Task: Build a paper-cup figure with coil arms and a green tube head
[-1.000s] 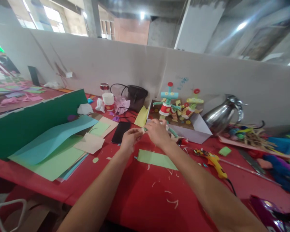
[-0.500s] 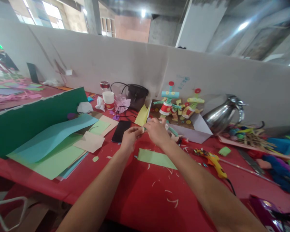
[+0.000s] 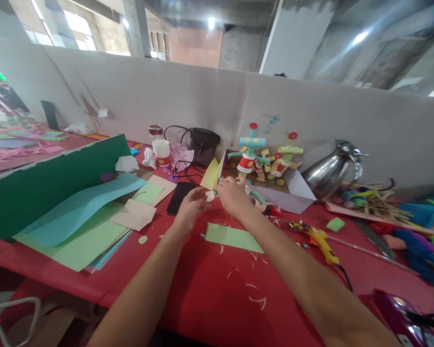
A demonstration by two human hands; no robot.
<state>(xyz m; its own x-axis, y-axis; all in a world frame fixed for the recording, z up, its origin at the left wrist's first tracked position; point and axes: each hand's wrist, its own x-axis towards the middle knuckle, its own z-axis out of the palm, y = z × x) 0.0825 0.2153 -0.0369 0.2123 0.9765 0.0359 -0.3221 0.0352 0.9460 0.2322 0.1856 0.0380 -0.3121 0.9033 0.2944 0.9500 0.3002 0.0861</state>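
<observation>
Left hand (image 3: 191, 208): fingers sitting at pale paper disc (image 3: 210, 196); pinch unclear.
Right hand (image 3: 233, 196): fingers pinching green paper spring (image 3: 215, 192).

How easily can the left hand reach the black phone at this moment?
Likely yes, easily: the black phone lies close beside the left hand, and nothing seems to lie between them.

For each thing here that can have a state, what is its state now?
Left hand: at pale piece, grip unclear
Right hand: bent, grip unclear
Phone: flat, screen dark
Glue gun: lying, heat unclear
White box: open
Pale green strip: flat
Blue sheet: curved
Pink paper: crumpled
White cup: upright
</observation>
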